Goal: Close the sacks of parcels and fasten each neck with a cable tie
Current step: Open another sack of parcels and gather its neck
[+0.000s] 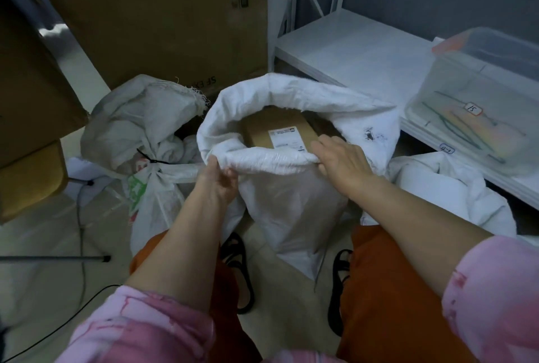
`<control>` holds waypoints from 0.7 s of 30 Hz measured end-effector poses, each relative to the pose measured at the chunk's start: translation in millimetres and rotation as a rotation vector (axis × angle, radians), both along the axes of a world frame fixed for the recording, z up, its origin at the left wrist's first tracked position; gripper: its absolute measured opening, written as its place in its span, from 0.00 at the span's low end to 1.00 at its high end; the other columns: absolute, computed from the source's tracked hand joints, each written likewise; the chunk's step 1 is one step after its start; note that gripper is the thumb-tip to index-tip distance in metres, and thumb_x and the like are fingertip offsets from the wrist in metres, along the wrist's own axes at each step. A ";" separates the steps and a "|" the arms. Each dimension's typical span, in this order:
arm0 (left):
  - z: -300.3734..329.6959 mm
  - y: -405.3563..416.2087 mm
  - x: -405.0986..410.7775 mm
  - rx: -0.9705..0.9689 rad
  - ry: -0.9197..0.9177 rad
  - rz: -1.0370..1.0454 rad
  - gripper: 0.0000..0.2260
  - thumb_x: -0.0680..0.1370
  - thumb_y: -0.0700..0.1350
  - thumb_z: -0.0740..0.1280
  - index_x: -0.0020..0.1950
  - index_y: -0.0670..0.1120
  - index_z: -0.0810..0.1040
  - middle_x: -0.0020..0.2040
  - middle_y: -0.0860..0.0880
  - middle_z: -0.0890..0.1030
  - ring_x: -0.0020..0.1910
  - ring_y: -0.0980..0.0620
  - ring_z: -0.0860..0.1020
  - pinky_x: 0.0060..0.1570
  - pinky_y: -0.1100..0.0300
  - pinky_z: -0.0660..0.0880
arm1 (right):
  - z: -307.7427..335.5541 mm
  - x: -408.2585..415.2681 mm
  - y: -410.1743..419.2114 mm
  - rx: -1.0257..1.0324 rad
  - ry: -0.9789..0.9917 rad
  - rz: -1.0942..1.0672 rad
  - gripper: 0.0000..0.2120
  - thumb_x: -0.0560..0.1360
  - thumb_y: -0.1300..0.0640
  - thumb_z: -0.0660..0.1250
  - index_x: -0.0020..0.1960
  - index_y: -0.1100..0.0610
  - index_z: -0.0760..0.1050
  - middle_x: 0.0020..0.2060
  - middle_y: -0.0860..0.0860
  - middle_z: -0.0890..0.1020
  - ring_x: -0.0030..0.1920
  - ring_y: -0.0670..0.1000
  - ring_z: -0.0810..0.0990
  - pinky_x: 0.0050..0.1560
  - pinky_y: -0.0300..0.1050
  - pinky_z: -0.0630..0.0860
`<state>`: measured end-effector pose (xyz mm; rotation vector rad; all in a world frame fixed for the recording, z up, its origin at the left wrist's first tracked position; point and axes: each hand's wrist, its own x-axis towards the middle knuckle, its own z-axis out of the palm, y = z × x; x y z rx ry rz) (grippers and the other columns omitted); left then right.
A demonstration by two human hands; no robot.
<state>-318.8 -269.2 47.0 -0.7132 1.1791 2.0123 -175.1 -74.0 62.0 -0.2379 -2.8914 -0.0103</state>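
Note:
A white woven sack [291, 205] stands open between my feet, its rim rolled down. Inside lies a brown cardboard parcel [280, 132] with a white label. My left hand [217, 178] grips the near rim of the sack at its left side. At the right side of that rim, my right hand [341, 161] curls its fingers over the edge into the mouth. To the left lies another sack [140, 129], its neck fastened with a black cable tie [151, 159].
A third white sack [449, 196] lies at the right. A clear plastic bin [478, 105] holding cable ties sits on a low white shelf [350, 50]. Large cardboard boxes [151, 18] stand behind. A cable [81, 216] and a metal rod [52, 258] lie on the floor at left.

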 end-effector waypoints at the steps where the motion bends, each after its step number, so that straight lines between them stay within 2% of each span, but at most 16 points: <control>1: 1.3 1.4 2.0 -0.223 0.020 -0.056 0.17 0.83 0.49 0.52 0.50 0.38 0.73 0.36 0.43 0.83 0.34 0.57 0.82 0.39 0.71 0.77 | -2.6 -0.3 -2.2 0.012 0.012 0.010 0.08 0.69 0.68 0.67 0.47 0.61 0.72 0.42 0.57 0.74 0.39 0.58 0.72 0.30 0.47 0.62; 2: -0.7 3.4 5.6 -0.388 0.006 -0.052 0.15 0.84 0.46 0.53 0.56 0.36 0.73 0.47 0.41 0.82 0.46 0.53 0.82 0.50 0.70 0.76 | -4.0 -0.6 -4.2 0.020 0.021 0.020 0.10 0.66 0.69 0.70 0.44 0.61 0.72 0.40 0.56 0.74 0.36 0.58 0.72 0.29 0.45 0.61; 3: -2.6 4.8 15.3 -0.477 0.036 -0.039 0.13 0.83 0.45 0.56 0.58 0.37 0.73 0.50 0.43 0.80 0.48 0.50 0.80 0.48 0.67 0.76 | -4.7 -1.2 -6.0 0.029 0.026 0.028 0.12 0.62 0.70 0.72 0.42 0.61 0.72 0.38 0.56 0.74 0.34 0.57 0.72 0.27 0.43 0.59; 5: 1.6 10.2 44.8 -0.423 0.167 -0.034 0.11 0.81 0.49 0.61 0.56 0.43 0.75 0.38 0.49 0.74 0.33 0.53 0.73 0.30 0.65 0.74 | -6.2 -3.6 -9.4 0.061 0.025 0.030 0.16 0.58 0.71 0.75 0.39 0.61 0.72 0.36 0.56 0.73 0.31 0.57 0.72 0.26 0.41 0.58; 6: 5.7 15.5 56.4 -0.365 0.196 -0.042 0.10 0.80 0.51 0.61 0.52 0.46 0.75 0.34 0.50 0.70 0.29 0.55 0.70 0.24 0.65 0.70 | -6.0 -4.6 -10.9 0.075 0.009 0.028 0.17 0.57 0.72 0.75 0.39 0.61 0.71 0.35 0.56 0.73 0.30 0.57 0.71 0.26 0.41 0.58; 8: 5.1 23.5 60.1 -0.336 0.223 -0.056 0.12 0.80 0.53 0.62 0.39 0.49 0.70 0.32 0.51 0.69 0.27 0.56 0.68 0.20 0.68 0.67 | -5.1 -4.9 -11.7 0.109 -0.011 0.029 0.19 0.53 0.73 0.76 0.37 0.60 0.71 0.33 0.56 0.73 0.28 0.56 0.71 0.25 0.40 0.56; 10: 6.2 31.5 49.4 -0.328 0.224 -0.026 0.14 0.80 0.50 0.61 0.37 0.48 0.66 0.34 0.52 0.70 0.28 0.57 0.70 0.19 0.68 0.68 | -5.7 -1.9 -12.8 0.152 -0.011 0.044 0.20 0.52 0.72 0.76 0.36 0.60 0.71 0.32 0.55 0.72 0.27 0.55 0.71 0.24 0.40 0.56; 12: 8.2 38.4 37.7 -0.245 0.141 0.050 0.13 0.81 0.43 0.58 0.37 0.48 0.66 0.35 0.51 0.69 0.28 0.57 0.70 0.18 0.68 0.68 | -10.0 2.2 -12.9 0.181 -0.025 0.073 0.20 0.52 0.72 0.77 0.37 0.59 0.71 0.32 0.54 0.72 0.28 0.54 0.70 0.22 0.40 0.58; 13: 11.3 40.3 35.0 -0.185 0.071 0.089 0.14 0.81 0.39 0.57 0.36 0.47 0.65 0.34 0.51 0.68 0.25 0.57 0.70 0.17 0.69 0.67 | -10.9 4.2 -12.0 0.177 -0.032 0.073 0.20 0.52 0.72 0.77 0.37 0.59 0.72 0.32 0.54 0.72 0.28 0.54 0.70 0.22 0.40 0.58; 16: 16.3 42.1 26.2 -0.017 -0.228 0.232 0.17 0.77 0.33 0.58 0.29 0.44 0.62 0.19 0.50 0.64 0.12 0.56 0.58 0.13 0.71 0.53 | -8.3 9.8 -2.1 0.172 0.028 0.060 0.19 0.54 0.72 0.76 0.38 0.59 0.71 0.33 0.54 0.72 0.28 0.54 0.70 0.24 0.39 0.57; 17: 16.1 41.1 27.1 -0.008 -0.255 0.221 0.17 0.76 0.32 0.57 0.28 0.45 0.61 0.15 0.50 0.60 0.10 0.55 0.55 0.14 0.72 0.51 | -5.9 11.5 -0.2 0.167 0.029 0.065 0.19 0.55 0.72 0.75 0.38 0.59 0.71 0.33 0.55 0.72 0.28 0.54 0.70 0.23 0.40 0.58; 19: 9.9 38.7 37.1 0.034 -0.264 0.148 0.15 0.70 0.30 0.53 0.28 0.47 0.59 0.14 0.51 0.58 0.10 0.55 0.54 0.15 0.72 0.48 | -7.4 15.6 2.3 0.142 -0.026 0.072 0.16 0.59 0.71 0.74 0.41 0.60 0.72 0.37 0.55 0.73 0.32 0.54 0.71 0.24 0.42 0.63; 21: -1.3 34.0 43.4 0.065 -0.267 0.083 0.15 0.72 0.31 0.52 0.29 0.48 0.59 0.16 0.52 0.59 0.12 0.57 0.55 0.15 0.71 0.48 | -12.8 15.6 3.9 -0.002 -0.159 0.009 0.12 0.68 0.64 0.72 0.47 0.58 0.71 0.44 0.53 0.73 0.42 0.53 0.73 0.34 0.48 0.72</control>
